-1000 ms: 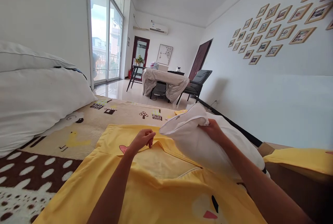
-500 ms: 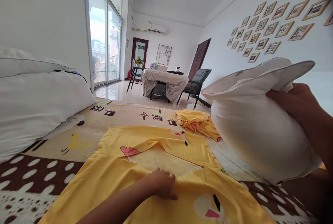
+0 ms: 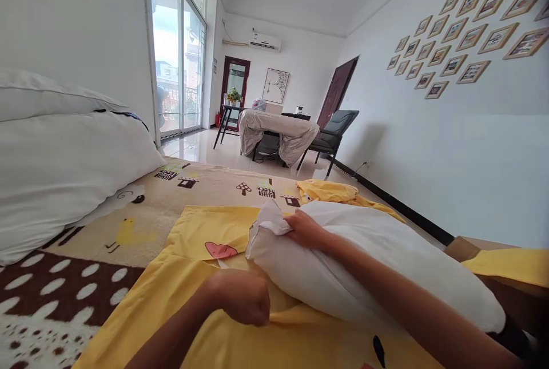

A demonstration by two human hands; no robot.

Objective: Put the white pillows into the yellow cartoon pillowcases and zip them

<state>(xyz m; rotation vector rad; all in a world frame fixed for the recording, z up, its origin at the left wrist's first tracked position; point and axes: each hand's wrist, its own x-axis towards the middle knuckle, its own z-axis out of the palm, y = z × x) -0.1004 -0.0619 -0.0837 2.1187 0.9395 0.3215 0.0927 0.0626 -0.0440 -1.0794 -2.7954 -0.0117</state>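
Bright bedroom, patterned fleece blanket (image 3: 180, 191) over the bed. White pillow (image 3: 377, 266) lying across the yellow pillowcase (image 3: 193, 231), soft and light by its look, squashy, likely easiest gripped at a corner. Right hand (image 3: 306, 230) pinching the near corner; left hand (image 3: 240, 297) fisted on pillowcase fabric. Stacked white pillows (image 3: 64, 157) at left, crumpled yellow cloth (image 3: 330, 190) beyond.

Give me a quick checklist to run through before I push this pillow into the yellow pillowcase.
1. Right hand grips the pillow at its leading corner: ok.
2. Left hand pinches the pillowcase fabric at the near edge: ok.
3. Pillowcase opening held wide: cannot tell, the pillow covers it.
4. Pillow corner aimed into the opening: cannot tell.
5. Pillowcase lies flat on the blanket: ok.
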